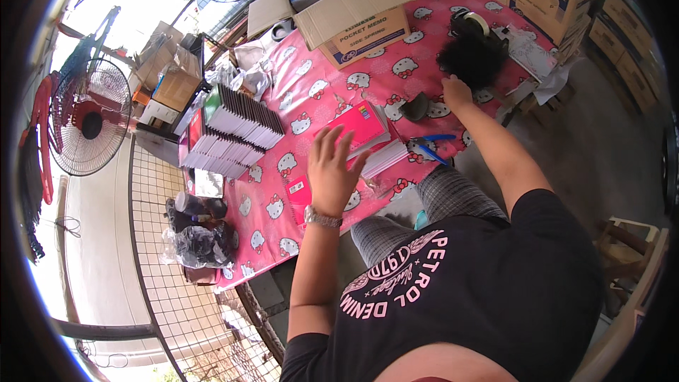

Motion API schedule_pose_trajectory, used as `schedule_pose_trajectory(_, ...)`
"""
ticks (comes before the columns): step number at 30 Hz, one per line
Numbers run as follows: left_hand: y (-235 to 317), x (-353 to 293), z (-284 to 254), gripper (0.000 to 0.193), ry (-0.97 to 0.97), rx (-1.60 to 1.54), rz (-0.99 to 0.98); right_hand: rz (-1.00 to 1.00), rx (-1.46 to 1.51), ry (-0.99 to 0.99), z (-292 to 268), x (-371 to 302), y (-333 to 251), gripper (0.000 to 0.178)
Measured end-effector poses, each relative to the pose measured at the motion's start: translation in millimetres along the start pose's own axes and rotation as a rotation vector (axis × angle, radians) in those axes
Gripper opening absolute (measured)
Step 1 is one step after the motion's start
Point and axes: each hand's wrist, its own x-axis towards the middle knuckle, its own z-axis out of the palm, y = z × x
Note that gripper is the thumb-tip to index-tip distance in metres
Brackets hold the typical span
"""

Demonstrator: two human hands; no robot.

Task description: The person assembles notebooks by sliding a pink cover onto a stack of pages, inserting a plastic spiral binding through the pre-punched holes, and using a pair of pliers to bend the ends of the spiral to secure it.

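Note:
My left hand (332, 177), a metal-band watch on its wrist, hovers with spread fingers over the near left side of a small stack of red-covered notebooks (359, 126). A single red notebook (298, 191) lies partly under its wrist. My right hand (456, 93) reaches to the near edge of a fuzzy heap of black, thread-like pieces (472, 60). Its fingers look closed together; what they hold is too small to tell. Between the hands are a dark cup-like piece (415, 107) and blue-handled pliers (433, 150). White-edged pads (385, 158) lie by the near table edge.
Tall stacks of dark-edged notebooks (237, 127) stand at the left on the pink patterned tablecloth (276, 205). An open cardboard box (364, 32) sits at the back. A tape roll (475, 22) is beyond the black heap. Plastic-wrapped items (201, 244) crowd the left corner; a fan (92, 124) stands beyond.

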Motion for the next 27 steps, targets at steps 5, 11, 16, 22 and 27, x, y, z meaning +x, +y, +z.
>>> schedule_pose_trajectory(5, -1, 14, 4, 0.028, -0.278, 0.041, 0.079, 0.012, 0.231, 0.119, -35, -3, -12, 0.015)
schedule_pose_trajectory(11, -13, 44, -24, 0.017, -0.422, -0.274, -0.102, -0.47, 0.747, 0.206, -122, -11, -70, 0.038)
schedule_pose_trajectory(16, -15, 59, -11, 0.018, -0.168, 0.009, 0.015, -0.639, 1.033, -0.064, -200, -50, -154, 0.028)
schedule_pose_trajectory(22, -12, 56, 5, 0.016, -0.066, 0.026, 0.006, -0.761, 1.011, 0.137, -198, -53, -173, 0.023)
schedule_pose_trajectory(27, -13, 57, 4, 0.015, -0.057, -0.02, 0.004, -0.73, 0.977, 0.151, -200, -53, -178, 0.023)
